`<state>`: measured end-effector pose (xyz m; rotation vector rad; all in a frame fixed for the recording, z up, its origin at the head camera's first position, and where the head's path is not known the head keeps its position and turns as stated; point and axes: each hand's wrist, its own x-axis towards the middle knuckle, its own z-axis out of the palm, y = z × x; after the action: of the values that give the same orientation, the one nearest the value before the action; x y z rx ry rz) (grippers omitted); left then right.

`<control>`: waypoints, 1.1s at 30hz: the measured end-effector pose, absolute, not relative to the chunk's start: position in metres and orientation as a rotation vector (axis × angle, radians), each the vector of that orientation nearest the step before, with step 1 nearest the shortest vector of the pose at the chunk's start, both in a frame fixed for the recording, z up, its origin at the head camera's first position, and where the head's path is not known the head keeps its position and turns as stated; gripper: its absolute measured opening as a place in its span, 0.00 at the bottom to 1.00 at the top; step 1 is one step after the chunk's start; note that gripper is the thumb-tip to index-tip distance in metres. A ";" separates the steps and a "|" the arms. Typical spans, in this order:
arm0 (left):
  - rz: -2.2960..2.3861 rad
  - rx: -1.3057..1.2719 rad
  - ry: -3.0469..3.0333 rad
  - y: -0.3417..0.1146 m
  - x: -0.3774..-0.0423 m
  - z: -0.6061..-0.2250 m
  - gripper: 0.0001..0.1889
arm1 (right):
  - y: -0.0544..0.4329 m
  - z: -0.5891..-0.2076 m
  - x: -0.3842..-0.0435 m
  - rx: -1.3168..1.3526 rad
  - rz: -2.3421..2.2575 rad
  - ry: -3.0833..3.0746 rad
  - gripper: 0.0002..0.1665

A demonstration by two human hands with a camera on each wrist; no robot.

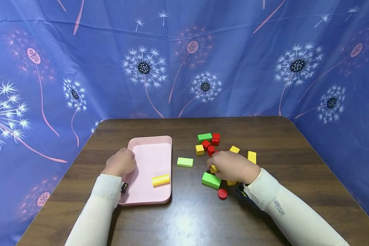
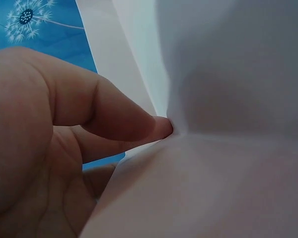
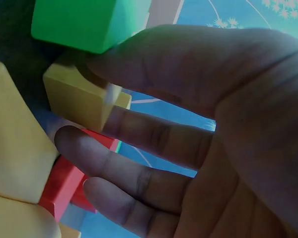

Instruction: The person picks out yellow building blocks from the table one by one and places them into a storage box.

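Observation:
On the left, my left hand (image 1: 120, 162) grips the near-left rim of a pink tray (image 1: 149, 153). Thumb and finger pinch the tray's wall in the left wrist view. A yellow cylinder (image 1: 161, 180) lies inside the tray at its right side. Among the loose blocks, my right hand (image 1: 233, 165) pinches a small yellow block (image 3: 77, 96) between thumb and index finger, the other fingers loosely bent. Just beside the thumb sits a bright green block (image 1: 211, 180). Several yellow blocks lie partly hidden beneath the right hand.
Between tray and pile lies a light green block (image 1: 185, 162). Behind the right hand are a green block (image 1: 204, 137), a yellow cube (image 1: 199, 150) and several red pieces (image 1: 211, 150). A red disc (image 1: 222, 194) lies nearer on the wooden table (image 1: 184, 215). Patterned blue cloth (image 1: 178, 58) hangs behind.

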<state>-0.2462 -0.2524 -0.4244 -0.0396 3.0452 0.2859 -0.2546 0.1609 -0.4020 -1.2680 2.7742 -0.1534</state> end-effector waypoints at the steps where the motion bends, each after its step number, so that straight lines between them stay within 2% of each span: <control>1: 0.287 -0.033 3.049 -0.253 -0.246 -0.425 0.14 | 0.161 -0.402 -0.254 -1.267 -0.148 2.777 0.16; 21: 0.293 -0.053 3.046 -0.253 -0.248 -0.424 0.11 | 0.158 -0.403 -0.255 -1.297 -0.146 2.779 0.17; 33: 0.270 -0.043 3.056 -0.253 -0.249 -0.425 0.13 | 0.159 -0.399 -0.256 -1.334 -0.168 2.806 0.12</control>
<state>-0.2489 -0.2532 -0.4245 -0.0433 3.0560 0.2704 -0.2556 0.1591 -0.3987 -1.3341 2.8058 -0.1678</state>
